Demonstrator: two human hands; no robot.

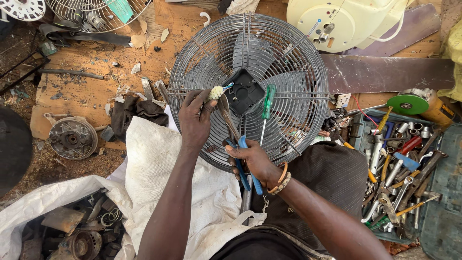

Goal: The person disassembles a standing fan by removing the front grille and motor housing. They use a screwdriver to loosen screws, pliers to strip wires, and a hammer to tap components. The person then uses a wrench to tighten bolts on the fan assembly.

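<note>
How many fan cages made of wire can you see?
2. The big grey fan cage lies under the person's hands, and part of a white fan cage shows at the top left edge. Others may be hidden.

Bright even daylight, sharp, soft shadows

A worn brown board (pixel 91 72) on the dirt ground carries the round wire fan guard (pixel 288 53), a dark rag (pixel 137 110), a cream fan housing (pixel 337 21), a rusty motor part (pixel 72 138) and scattered scraps.
</note>
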